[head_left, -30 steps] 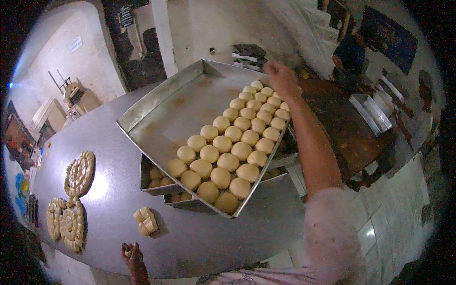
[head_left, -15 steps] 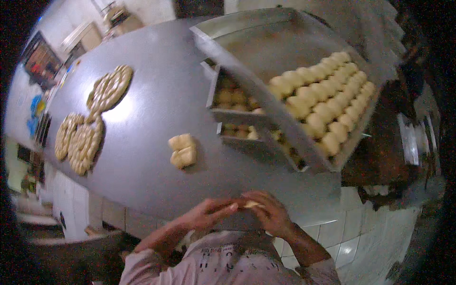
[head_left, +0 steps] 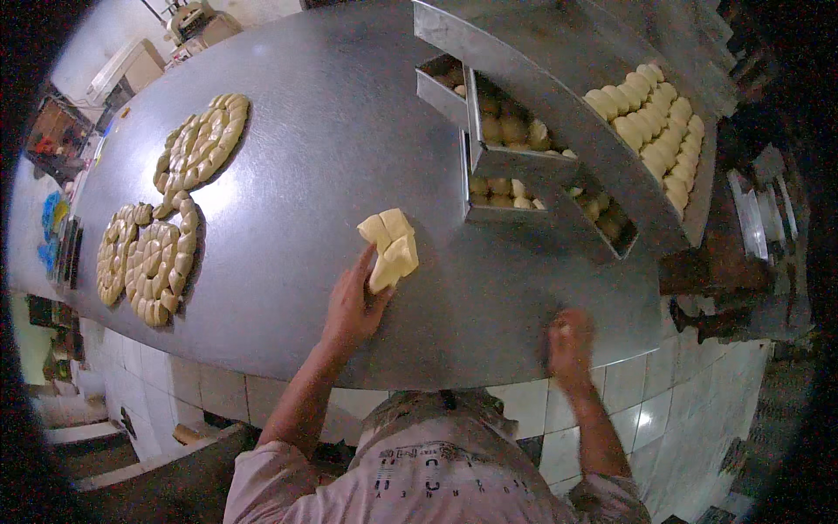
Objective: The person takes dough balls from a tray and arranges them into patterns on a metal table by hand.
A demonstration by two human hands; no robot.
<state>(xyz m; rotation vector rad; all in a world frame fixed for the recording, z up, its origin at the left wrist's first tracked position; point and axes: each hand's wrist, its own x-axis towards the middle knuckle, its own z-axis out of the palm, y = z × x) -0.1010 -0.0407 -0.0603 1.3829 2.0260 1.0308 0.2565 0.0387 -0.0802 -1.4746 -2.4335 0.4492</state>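
A small cluster of pale dough pieces rests on the metal tabletop, in front of my body. My left hand is at its near end, fingers and thumb closed around the lowest dough piece, which still touches the others. Farther right, near the table's front edge, my right hand is curled into a fist and blurred by motion. A small pale spot shows at its fingers, but what it holds, if anything, cannot be made out.
Coiled strands of cut dough lie at the left of the metal table. On the right, a large tray with rows of dough balls sits over smaller metal pans that also hold dough balls. White tiles show below the table edge.
My hands were together near my body with a small pale piece between them. They have parted: the left reached forward to the dough cluster, the right moved out to the right. The view has shifted.
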